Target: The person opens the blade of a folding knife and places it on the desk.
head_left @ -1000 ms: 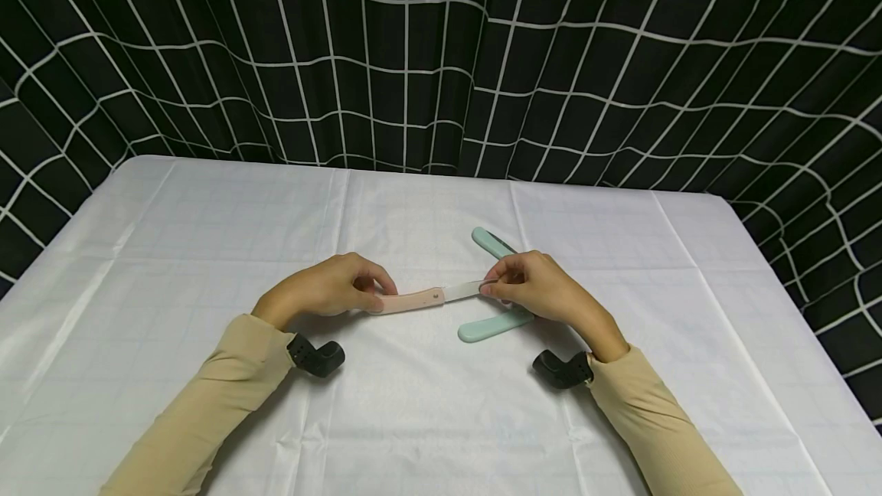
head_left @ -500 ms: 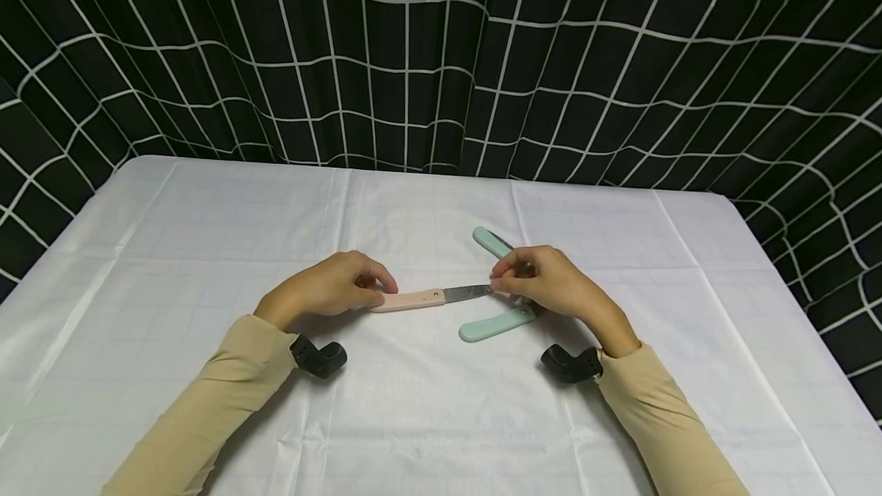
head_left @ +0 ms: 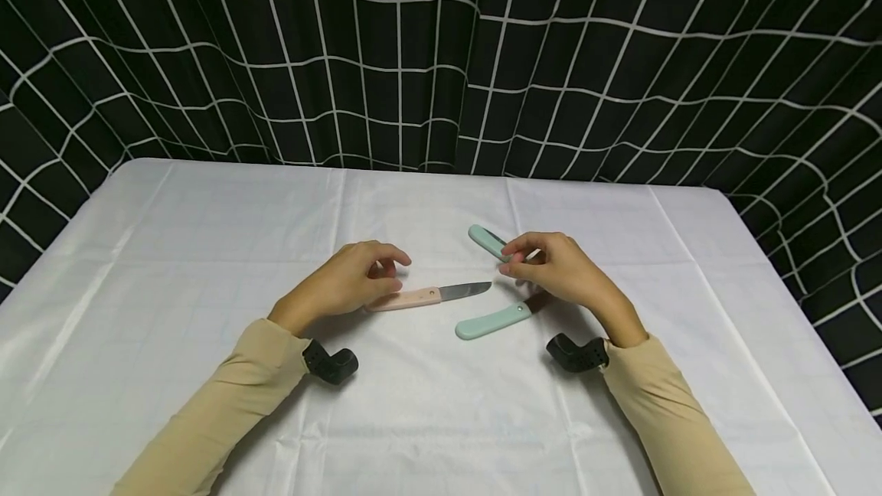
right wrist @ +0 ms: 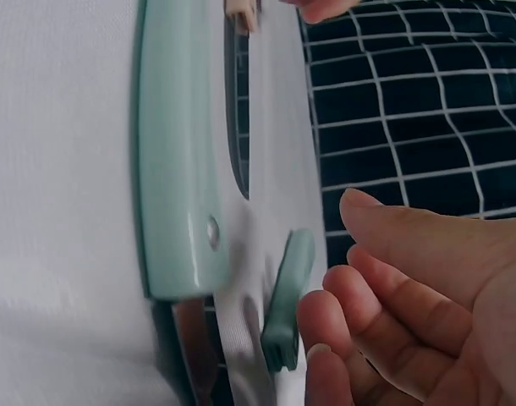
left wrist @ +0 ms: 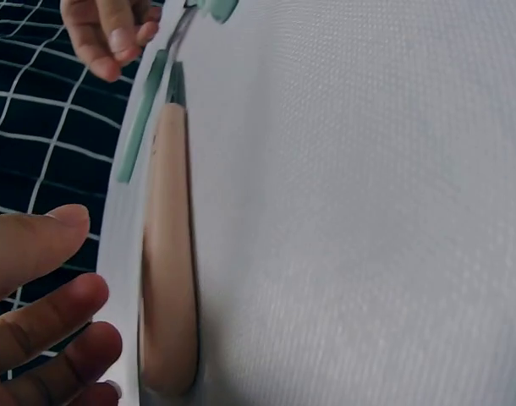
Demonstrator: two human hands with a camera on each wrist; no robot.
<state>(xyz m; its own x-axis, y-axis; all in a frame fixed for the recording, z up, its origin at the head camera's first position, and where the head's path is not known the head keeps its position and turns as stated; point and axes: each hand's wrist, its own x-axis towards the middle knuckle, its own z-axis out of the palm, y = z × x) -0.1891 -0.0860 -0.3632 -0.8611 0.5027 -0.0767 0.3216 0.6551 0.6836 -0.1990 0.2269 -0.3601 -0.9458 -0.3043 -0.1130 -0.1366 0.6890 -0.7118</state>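
A folding knife with a pink handle (head_left: 413, 298) lies on the white cloth, its blade (head_left: 465, 292) out and pointing right. My left hand (head_left: 351, 278) hovers just above the handle's end, fingers loosely bent and holding nothing; the left wrist view shows its fingertips apart from the pink handle (left wrist: 167, 254). A green-handled knife (head_left: 491, 323) lies nearer me on the right, its blade partly hidden by my right hand (head_left: 561, 266). That hand is over the cloth, loosely bent with nothing in it, fingertips beside a slim green slotted piece (head_left: 488, 242). This piece also shows in the right wrist view.
A white cloth (head_left: 227, 236) with fold creases covers the table. Behind its far edge hangs a black curtain (head_left: 386, 52) with a white grid. A black wrist camera (head_left: 331, 362) sits on the left wrist and another camera (head_left: 577, 354) on the right.
My right hand has let go of the pink knife's blade and moved back and slightly right. My left hand has released the handle and lifted, its fingers spreading. The pink knife lies free.
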